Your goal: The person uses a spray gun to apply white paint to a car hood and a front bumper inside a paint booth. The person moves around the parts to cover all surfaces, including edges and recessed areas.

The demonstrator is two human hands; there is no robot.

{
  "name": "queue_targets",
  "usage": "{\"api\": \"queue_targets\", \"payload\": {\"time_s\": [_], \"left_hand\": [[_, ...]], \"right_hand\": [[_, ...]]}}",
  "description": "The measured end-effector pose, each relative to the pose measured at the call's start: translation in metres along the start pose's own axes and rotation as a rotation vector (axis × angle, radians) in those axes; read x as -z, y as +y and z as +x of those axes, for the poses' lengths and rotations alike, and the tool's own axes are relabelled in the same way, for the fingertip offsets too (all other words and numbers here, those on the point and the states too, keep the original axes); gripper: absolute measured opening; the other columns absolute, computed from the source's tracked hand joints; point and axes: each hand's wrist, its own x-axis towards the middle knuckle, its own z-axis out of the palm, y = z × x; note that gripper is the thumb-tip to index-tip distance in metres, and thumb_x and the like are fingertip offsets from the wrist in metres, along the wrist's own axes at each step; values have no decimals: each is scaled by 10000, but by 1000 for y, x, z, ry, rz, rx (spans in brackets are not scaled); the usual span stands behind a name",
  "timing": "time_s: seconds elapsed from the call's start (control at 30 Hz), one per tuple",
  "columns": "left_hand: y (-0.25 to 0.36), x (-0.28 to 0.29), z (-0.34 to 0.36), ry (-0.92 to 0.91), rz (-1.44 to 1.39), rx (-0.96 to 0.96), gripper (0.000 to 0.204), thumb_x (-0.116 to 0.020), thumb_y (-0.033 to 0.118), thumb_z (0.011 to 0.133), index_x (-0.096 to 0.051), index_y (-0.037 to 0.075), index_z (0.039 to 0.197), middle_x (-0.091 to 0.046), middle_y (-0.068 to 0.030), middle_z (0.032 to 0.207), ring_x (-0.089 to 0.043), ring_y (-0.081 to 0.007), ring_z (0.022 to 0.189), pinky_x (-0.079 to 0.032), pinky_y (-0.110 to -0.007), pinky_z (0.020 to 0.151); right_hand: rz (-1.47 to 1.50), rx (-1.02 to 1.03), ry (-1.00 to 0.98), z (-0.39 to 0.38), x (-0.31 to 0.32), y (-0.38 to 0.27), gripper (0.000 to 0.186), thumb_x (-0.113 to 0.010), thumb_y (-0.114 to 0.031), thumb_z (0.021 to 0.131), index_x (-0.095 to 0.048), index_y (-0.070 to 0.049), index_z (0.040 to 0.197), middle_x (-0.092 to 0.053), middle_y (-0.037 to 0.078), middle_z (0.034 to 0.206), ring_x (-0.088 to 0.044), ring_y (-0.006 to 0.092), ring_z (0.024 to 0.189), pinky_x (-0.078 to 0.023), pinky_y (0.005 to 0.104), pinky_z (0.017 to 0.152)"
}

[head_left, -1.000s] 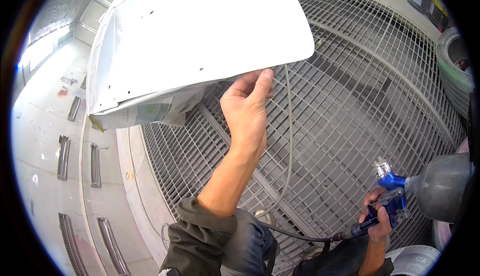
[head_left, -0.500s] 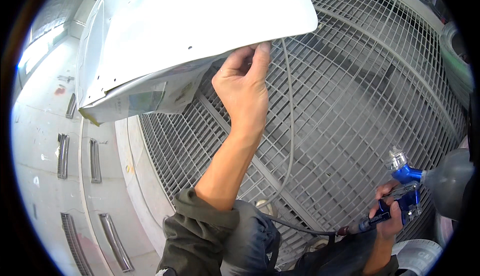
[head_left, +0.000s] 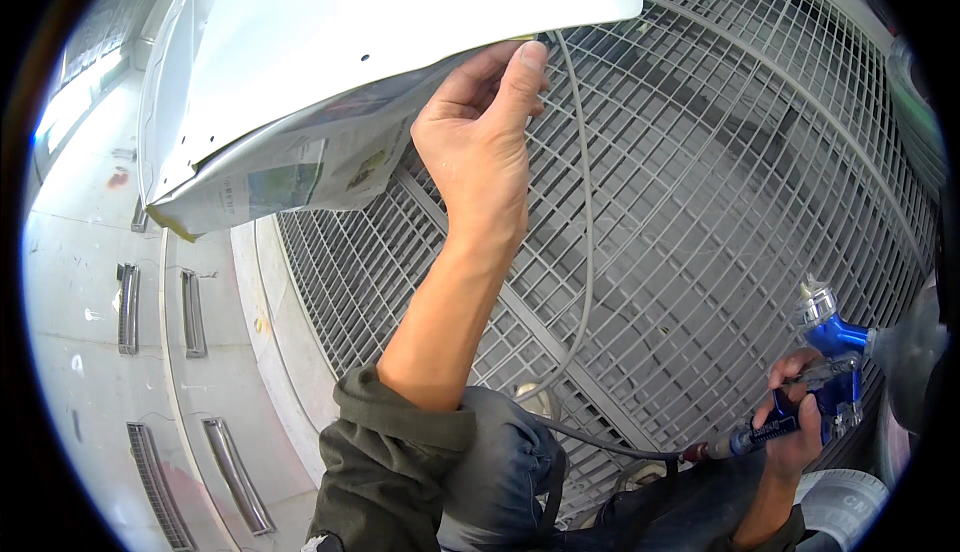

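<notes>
A white panel (head_left: 400, 12) with a few small dark holes fills the top of the view. Printed masking paper (head_left: 290, 177), like newspaper, hangs from its lower edge, and a bit of yellowish tape (head_left: 180, 227) shows at the left corner. My left hand (head_left: 475, 142) is closed just below the panel's edge, thumb against fingers, pinching the paper's taped rim; the exact grip is partly hidden. Low on the right, my right hand (head_left: 795, 417) wraps around the handle of a blue paint spray gun (head_left: 835, 377). The gun's silver nozzle (head_left: 815, 297) points up and away.
Metal grating (head_left: 690, 242) forms the floor. A grey hose (head_left: 585, 202) loops down from the panel, and an air hose (head_left: 610, 449) joins the gun's handle. Buckets or rolls (head_left: 845, 502) stand at the right rim. Slotted metal fixtures (head_left: 190, 312) line the pale wall surface at left.
The panel's lower edge sits higher in view, and my left hand has shifted up with it, its fingers now just below the edge. The spray gun has moved slightly right.
</notes>
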Motion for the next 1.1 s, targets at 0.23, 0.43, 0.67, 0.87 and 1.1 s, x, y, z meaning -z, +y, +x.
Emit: {"api": "queue_targets", "payload": {"time_s": [0.23,0.43,0.67,0.87,1.1], "left_hand": [[0,1,3,-13,-48,6,159,-691,129,870,-676,16,980,-690,-72,967,-580,-79,778,-467,-215,702],[-2,3,4,11,35,-7,199,-728,127,842,-674,0,986,-677,-56,910,-580,-92,749,-468,-219,679],[-7,0,7,38,106,-88,250,-765,163,817,-678,-28,953,-664,-48,841,-564,-99,712,-468,-225,658],[-6,13,9,86,146,-86,281,-779,200,805,-684,-28,939,-657,-39,821,-553,-97,707,-460,-223,662],[-1,1,5,31,225,-156,271,-780,183,802,-695,-54,904,-677,-58,772,-586,-88,688,-473,-206,651]], "right_hand": [[-3,10,17,0,-8,0,280,-562,-222,879,-505,29,990,-486,165,1045,-529,220,922,-554,223,471],[4,33,25,-2,-8,0,275,-563,-221,876,-508,33,968,-476,162,1040,-526,223,924,-558,220,470],[11,28,18,-3,-11,-1,287,-562,-227,874,-514,38,971,-471,167,1040,-521,220,920,-560,218,470],[-23,40,20,-3,-11,-1,307,-564,-239,869,-530,39,994,-471,167,1036,-518,220,926,-560,216,466],[-39,25,37,-3,-13,2,321,-574,-243,860,-523,54,970,-474,175,1039,-528,217,909,-558,215,461]]}}
